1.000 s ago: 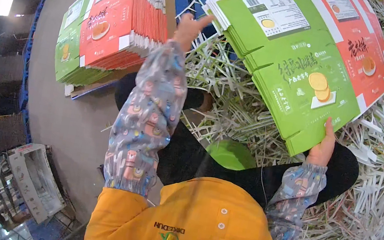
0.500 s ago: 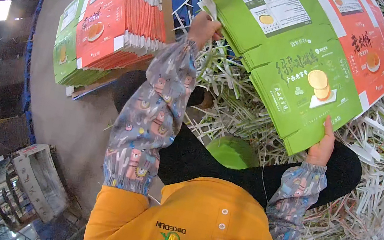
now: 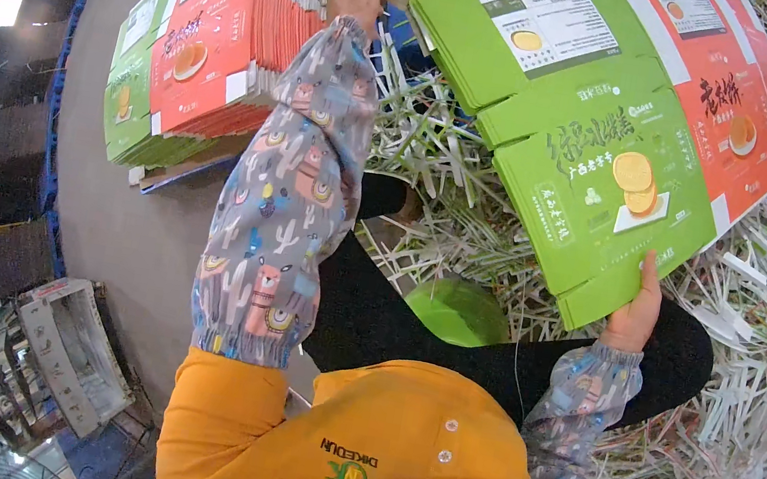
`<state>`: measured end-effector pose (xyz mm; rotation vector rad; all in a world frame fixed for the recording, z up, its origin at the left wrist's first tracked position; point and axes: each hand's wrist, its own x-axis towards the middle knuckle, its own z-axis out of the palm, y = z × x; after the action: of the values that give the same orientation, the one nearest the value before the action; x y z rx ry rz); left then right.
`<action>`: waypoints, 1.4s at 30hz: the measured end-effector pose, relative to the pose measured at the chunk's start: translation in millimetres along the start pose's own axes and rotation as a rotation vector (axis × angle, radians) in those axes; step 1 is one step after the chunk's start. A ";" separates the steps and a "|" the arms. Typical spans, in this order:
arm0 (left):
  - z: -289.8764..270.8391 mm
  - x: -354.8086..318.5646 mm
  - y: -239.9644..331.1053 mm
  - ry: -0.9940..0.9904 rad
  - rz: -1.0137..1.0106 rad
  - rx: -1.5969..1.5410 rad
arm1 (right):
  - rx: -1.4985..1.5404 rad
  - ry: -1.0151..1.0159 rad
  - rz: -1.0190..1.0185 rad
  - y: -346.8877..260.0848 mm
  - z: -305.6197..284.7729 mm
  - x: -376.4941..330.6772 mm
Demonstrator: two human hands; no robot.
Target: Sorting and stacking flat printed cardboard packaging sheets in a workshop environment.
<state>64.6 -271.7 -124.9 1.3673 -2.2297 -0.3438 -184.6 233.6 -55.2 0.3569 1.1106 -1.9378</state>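
Right fingers (image 3: pixel 651 279) hold card stack (image 3: pixel 609 166) — left fingers (image 3: pixel 368 0) near

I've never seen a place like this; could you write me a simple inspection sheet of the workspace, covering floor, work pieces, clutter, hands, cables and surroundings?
Surface: grey-brown floor, exposed at left.
Work pieces: stacked green-and-red printed carton blanks in front; another carton stack at left.
Clutter: shredded paper strips heaped in front and at right; green container between the legs, partly hidden.
Hands: left hand closed on a pale strip near the blanks' upper-left corner; right hand grips their lower edge.
Cables: thin pale line by the legs; cord or cable, unclear.
Surroundings: pale box-shaped object, lower left.
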 end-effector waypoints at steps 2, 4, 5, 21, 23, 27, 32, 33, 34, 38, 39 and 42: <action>6.2 -25.2 90.0 -0.341 -0.489 -0.500 | -0.011 0.101 -0.058 -17.0 -21.8 -1.9; -26.3 -35.4 94.2 -0.611 -0.528 -0.644 | -0.004 0.090 -0.029 -14.7 -16.3 0.0; -34.7 -40.5 94.2 -0.690 -0.522 -0.783 | -0.014 0.087 -0.038 -14.7 -17.4 1.3; 0.0 -12.1 97.6 -0.571 -0.068 -0.933 | -0.153 0.148 -0.066 -18.2 -15.7 -3.2; -13.9 0.3 98.4 -0.610 0.040 -0.841 | -0.171 0.129 -0.075 -16.7 -18.0 -3.0; -33.1 19.7 108.0 -0.667 0.216 -0.678 | -0.222 0.113 -0.122 -10.9 -20.1 -0.1; -76.9 27.9 153.8 -0.864 0.028 -1.201 | -0.187 0.184 -0.107 -17.9 -25.1 -1.7; -78.6 30.9 139.3 -0.834 -0.016 -1.094 | -0.134 0.178 -0.042 -19.4 -26.2 -6.6; -70.0 40.2 123.3 -0.818 -0.020 -1.095 | -0.142 0.165 -0.038 -20.6 -26.9 -4.9; -109.1 85.8 102.6 -0.692 0.148 -0.853 | -0.255 0.157 -0.080 -18.2 -27.4 1.3; -91.7 95.4 100.4 -0.621 0.198 -0.693 | -0.290 0.164 -0.086 -24.0 -34.6 -6.7; -86.7 101.1 58.2 0.127 1.190 0.225 | -0.265 0.185 -0.066 -9.7 -29.5 -0.4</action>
<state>29.2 -330.3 3.2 -0.0322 -2.5604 0.4107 -196.6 260.0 -66.2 0.3621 1.4973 -1.8118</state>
